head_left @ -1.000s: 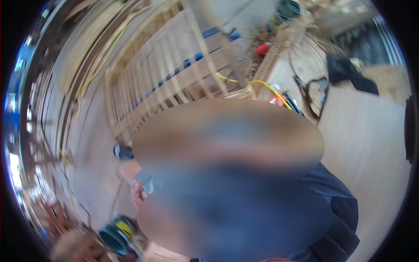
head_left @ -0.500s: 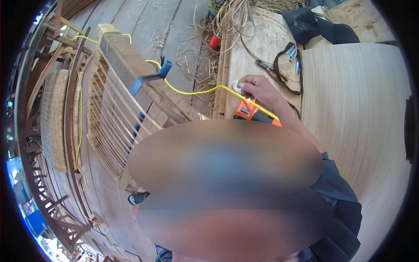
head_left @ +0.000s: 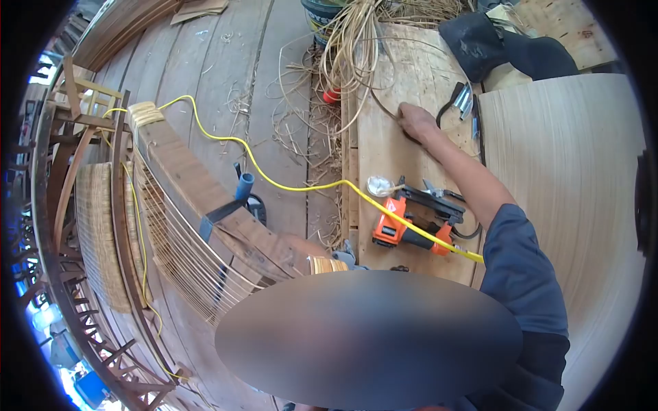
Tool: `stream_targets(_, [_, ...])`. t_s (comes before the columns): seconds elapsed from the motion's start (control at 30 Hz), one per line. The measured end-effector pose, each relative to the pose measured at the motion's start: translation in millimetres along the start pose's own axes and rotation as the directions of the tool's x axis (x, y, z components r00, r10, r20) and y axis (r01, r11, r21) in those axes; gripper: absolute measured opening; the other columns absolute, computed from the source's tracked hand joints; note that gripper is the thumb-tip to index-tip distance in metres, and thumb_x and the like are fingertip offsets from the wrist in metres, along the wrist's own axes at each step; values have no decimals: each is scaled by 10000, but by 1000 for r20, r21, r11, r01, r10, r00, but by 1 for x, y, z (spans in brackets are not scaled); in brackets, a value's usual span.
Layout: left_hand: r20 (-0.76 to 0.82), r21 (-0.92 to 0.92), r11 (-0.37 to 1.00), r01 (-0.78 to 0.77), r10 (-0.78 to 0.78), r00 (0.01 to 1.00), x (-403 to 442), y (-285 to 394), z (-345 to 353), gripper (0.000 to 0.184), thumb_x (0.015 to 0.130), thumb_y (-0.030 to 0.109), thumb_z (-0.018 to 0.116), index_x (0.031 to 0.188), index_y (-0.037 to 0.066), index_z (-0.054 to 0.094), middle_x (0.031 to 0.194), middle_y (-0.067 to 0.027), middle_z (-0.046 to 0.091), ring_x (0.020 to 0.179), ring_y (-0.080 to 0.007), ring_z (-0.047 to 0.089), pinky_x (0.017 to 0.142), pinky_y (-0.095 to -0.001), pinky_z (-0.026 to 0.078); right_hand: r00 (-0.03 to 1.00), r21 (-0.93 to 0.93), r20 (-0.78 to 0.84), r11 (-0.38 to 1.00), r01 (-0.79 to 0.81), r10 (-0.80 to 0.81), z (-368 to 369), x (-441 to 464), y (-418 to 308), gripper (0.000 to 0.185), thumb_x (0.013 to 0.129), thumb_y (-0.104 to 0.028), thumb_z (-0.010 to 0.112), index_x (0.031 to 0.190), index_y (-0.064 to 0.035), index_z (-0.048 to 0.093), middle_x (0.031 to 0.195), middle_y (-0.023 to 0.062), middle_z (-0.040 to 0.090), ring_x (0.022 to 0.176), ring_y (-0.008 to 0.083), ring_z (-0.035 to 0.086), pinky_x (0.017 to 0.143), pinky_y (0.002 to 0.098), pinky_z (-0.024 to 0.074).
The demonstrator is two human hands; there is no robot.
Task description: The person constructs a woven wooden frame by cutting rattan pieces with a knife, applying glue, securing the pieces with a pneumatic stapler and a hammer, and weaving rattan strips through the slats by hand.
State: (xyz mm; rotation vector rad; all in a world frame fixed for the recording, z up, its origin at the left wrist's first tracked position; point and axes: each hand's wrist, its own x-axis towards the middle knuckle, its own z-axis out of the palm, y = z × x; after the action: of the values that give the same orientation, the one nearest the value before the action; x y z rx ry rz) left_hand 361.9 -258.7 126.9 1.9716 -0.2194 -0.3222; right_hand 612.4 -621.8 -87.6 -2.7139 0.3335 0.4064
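My right hand [head_left: 417, 122] is stretched out over a wooden board [head_left: 387, 157], its fingers closed round the end of a thin cane strand [head_left: 384, 104]. That strand runs back to a loose coil of cane [head_left: 353, 51]. Nearer to me on the board lie an orange and black nail gun [head_left: 411, 222] with a yellow air hose [head_left: 301, 186], and a small round whitish object [head_left: 379, 185]. A blurred shape on the wooden frame strung with cane [head_left: 185, 226] looks like my left hand [head_left: 303, 250]; its fingers cannot be made out.
Pliers and metal tools [head_left: 465, 103] lie right of my hand. Beyond them is a black cap [head_left: 538, 55]. A curved wooden sheet [head_left: 555, 171] fills the right side. A bucket [head_left: 322, 20] stands at the back, and cane scraps [head_left: 295, 123] litter the plank floor. A large blur covers the lower middle.
My right hand has moved forward from beside the round whitish object to the cane strand. The view has shifted, so more of the nail gun and frame shows.
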Motion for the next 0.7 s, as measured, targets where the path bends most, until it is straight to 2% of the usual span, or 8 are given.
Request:
stream_targets(0.1, [244, 86, 996, 20, -40, 969, 28, -16, 28, 236, 843, 131, 534, 1043, 30, 607, 1012, -137, 627, 952, -313, 598, 821, -371, 467, 977, -9, 207, 998, 57, -54, -18, 29, 8, 296, 805, -264, 529, 992, -58, 628, 1004, 190, 625, 973, 342, 584, 841, 413, 454])
stream_targets(0.2, [640, 42, 942, 333, -281, 715, 27, -50, 43, 261, 891, 183, 527, 1086, 24, 598, 1053, -108, 627, 979, -234, 600, 884, -298, 445, 980, 39, -105, 984, 171, -167, -23, 89, 36, 310, 805, -267, 528, 992, -42, 631, 1000, 196, 628, 949, 349, 591, 829, 411, 454])
stream_targets(0.33, [689, -164, 664, 730, -452, 566, -5, -94, 32, 299, 953, 215, 450, 1138, 10, 564, 1104, -89, 609, 991, -176, 591, 905, -279, 429, 911, 245, -411, 967, 63, 45, -36, 157, 71, 450, 812, -225, 516, 1219, -36, 476, 1125, 202, 572, 1038, 339, 548, 898, 376, 431])
stream_targets(0.4, [677, -243, 580, 778, -473, 564, -7, -103, 32, 300, 959, 192, 432, 1158, -2, 546, 1096, -100, 608, 1008, -169, 582, 907, -278, 430, 803, 291, -572, 957, 6, 168, -43, 198, 90, 587, 803, -203, 533, 1334, -34, 345, 1228, 216, 517, 1127, 355, 503, 927, 393, 415])
stream_targets(0.43, [675, -322, 492, 809, -480, 561, -5, -106, 34, 302, 966, 169, 415, 1178, -13, 529, 1088, -111, 608, 1025, -162, 573, 909, -276, 431, 847, 381, -437, 916, -130, 302, -51, 220, 100, 650, 798, -194, 540, 1375, -50, 278, 1219, 228, 518, 1130, 377, 495, 942, 405, 399])
stream_targets(0.5, [665, -363, 399, 842, -522, 534, 1, -113, 37, 302, 970, 170, 407, 1189, -9, 514, 1074, -117, 612, 1004, -167, 582, 896, -278, 443, 847, 373, -480, 927, -40, 230, -74, 219, 83, 694, 800, -208, 532, 1398, -57, 214, 1187, 247, 532, 1105, 390, 511, 931, 417, 405])
stream_targets(0.57, [673, -391, 290, 874, -557, 486, 5, -118, 40, 303, 974, 171, 398, 1199, -5, 499, 1060, -122, 617, 983, -171, 590, 883, -281, 455, 865, 131, -303, 916, -378, 400, -99, 213, 62, 655, 858, -242, 504, 1415, -175, 166, 1030, 245, 597, 963, 351, 584, 841, 474, 429])
stream_targets(0.7, [717, -290, 248, 924, -583, 382, 15, -122, 39, 320, 972, 204, 412, 1220, 12, 478, 1008, -115, 635, 934, -167, 602, 847, -283, 476, 903, -106, -285, 926, -363, 321, -82, 277, 115, 611, 893, -218, 458, 1425, -198, 158, 1013, 245, 608, 930, 350, 603, 815, 486, 438])
